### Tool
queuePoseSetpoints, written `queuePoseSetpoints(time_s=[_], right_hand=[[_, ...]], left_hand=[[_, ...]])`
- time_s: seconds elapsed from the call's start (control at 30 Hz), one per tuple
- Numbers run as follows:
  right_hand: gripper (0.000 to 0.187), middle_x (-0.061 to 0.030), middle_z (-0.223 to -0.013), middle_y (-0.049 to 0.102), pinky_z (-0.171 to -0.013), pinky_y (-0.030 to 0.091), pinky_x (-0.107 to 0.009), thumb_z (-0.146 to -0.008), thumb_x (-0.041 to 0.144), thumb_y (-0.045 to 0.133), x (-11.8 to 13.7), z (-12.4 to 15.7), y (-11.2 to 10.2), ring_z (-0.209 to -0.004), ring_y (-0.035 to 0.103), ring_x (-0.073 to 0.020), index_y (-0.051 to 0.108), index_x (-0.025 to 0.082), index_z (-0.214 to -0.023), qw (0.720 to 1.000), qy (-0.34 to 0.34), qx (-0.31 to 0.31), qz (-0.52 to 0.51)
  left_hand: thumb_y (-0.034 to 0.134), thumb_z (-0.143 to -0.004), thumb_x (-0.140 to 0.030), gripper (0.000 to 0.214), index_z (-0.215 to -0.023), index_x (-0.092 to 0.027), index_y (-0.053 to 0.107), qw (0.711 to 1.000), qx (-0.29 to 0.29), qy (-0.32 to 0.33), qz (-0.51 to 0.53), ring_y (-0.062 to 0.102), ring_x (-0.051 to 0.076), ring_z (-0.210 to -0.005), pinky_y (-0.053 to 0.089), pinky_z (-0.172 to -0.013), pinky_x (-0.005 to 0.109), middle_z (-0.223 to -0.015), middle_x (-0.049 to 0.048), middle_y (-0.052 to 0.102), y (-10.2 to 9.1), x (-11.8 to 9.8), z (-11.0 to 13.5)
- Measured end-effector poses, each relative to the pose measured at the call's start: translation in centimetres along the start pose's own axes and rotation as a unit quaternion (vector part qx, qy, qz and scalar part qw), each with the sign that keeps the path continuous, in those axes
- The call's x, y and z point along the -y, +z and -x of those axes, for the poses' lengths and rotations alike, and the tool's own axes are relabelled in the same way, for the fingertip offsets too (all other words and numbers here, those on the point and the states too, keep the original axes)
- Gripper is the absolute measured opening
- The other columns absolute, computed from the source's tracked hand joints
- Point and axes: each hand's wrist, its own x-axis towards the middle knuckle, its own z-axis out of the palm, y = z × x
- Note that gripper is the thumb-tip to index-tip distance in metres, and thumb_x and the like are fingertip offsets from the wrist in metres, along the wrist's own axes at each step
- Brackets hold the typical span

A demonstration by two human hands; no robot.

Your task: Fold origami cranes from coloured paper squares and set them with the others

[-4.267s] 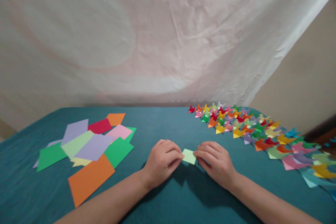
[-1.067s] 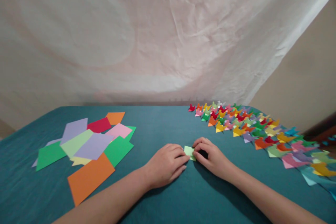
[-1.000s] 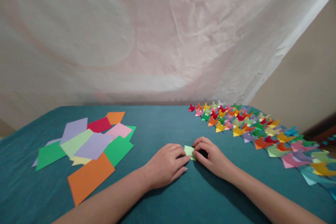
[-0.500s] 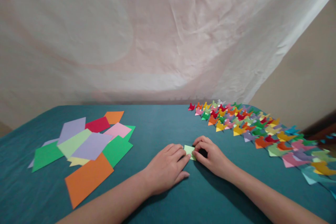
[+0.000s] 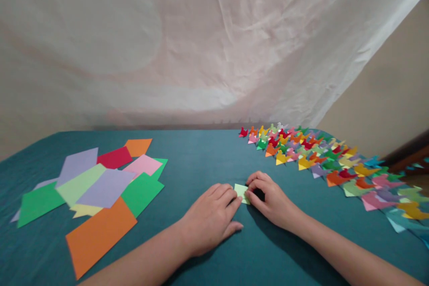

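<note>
Between my two hands lies a small piece of folded light green paper (image 5: 240, 190), flat on the teal cloth. My left hand (image 5: 216, 214) rests palm down with its fingers stretched out and the thumb apart. One of its fingertips touches the left part of the paper. At the paper's right edge, my right hand (image 5: 264, 194) pinches with thumb and curled fingers. The exact fold under the fingertips is partly hidden.
Loose paper sheets spread on the left, among them an orange sheet (image 5: 102, 234), a purple sheet (image 5: 105, 187) and a green sheet (image 5: 143, 194). Rows of small folded paper birds (image 5: 305, 163) in many colours stand on the right. A pale sheet (image 5: 187, 44) hangs behind the table.
The view has shifted slightly, so the loose sheets appear further left and lower. Both hands keep nearly the same place on the light green paper.
</note>
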Motion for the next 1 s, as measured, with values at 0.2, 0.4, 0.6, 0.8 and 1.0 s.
queuePoseSetpoints(time_s=[0.2,0.4,0.6,0.8,1.0], right_hand=[[0.011,-0.0053,-0.085,0.054,-0.076,0.044,-0.035,-0.08,0.013,0.052,-0.01,-0.03,0.09,-0.085,0.052,-0.0188,0.054,0.019,-0.072,1.0,-0.002,-0.001,0.013],[0.011,-0.0055,-0.084,0.055,-0.075,0.044,-0.034,-0.08,0.013,0.052,-0.1,-0.18,0.2,-0.083,0.052,-0.019,0.054,0.019,-0.07,1.0,-0.002,-0.006,0.028],[0.011,-0.0052,-0.084,0.054,-0.074,0.043,-0.035,-0.079,0.012,0.052,0.06,-0.25,0.25,-0.083,0.051,-0.0191,0.053,0.018,-0.07,0.999,0.008,-0.003,0.039],[0.011,-0.0052,-0.082,0.054,-0.074,0.042,-0.035,-0.079,0.012,0.051,0.18,-0.33,0.3,-0.081,0.05,-0.0191,0.052,0.018,-0.07,0.999,0.017,0.002,0.051],[0.011,-0.0049,-0.084,0.053,-0.076,0.042,-0.035,-0.082,0.012,0.05,0.19,-0.15,-0.06,-0.084,0.05,-0.0186,0.052,0.018,-0.073,1.0,0.003,0.013,0.028]], left_hand=[[0.058,-0.082,-0.044,0.049,-0.118,-0.013,0.05,1.0,0.007,-0.002,0.007,0.046,0.028,-0.11,0.037,-0.096,0.042,-0.113,0.0112,0.055,-0.01,0.02,-0.07],[0.057,-0.083,-0.045,0.048,-0.118,-0.012,0.051,1.0,0.009,0.0,0.004,0.047,0.028,-0.109,0.037,-0.096,0.042,-0.112,0.0117,0.055,-0.1,-0.05,-0.15],[0.057,-0.083,-0.044,0.048,-0.118,-0.013,0.05,1.0,0.007,-0.009,0.004,0.047,0.027,-0.11,0.037,-0.096,0.042,-0.112,0.011,0.055,-0.3,-0.18,-0.14],[0.056,-0.084,-0.044,0.046,-0.117,-0.013,0.051,1.0,0.01,-0.008,0.003,0.047,0.027,-0.109,0.036,-0.096,0.042,-0.112,0.0108,0.055,-0.53,-0.31,-0.27],[0.054,-0.085,-0.044,0.044,-0.116,-0.013,0.051,1.0,0.016,-0.008,0.013,0.048,0.026,-0.11,0.037,-0.097,0.041,-0.112,0.0107,0.056,-0.69,-0.28,-0.3]])
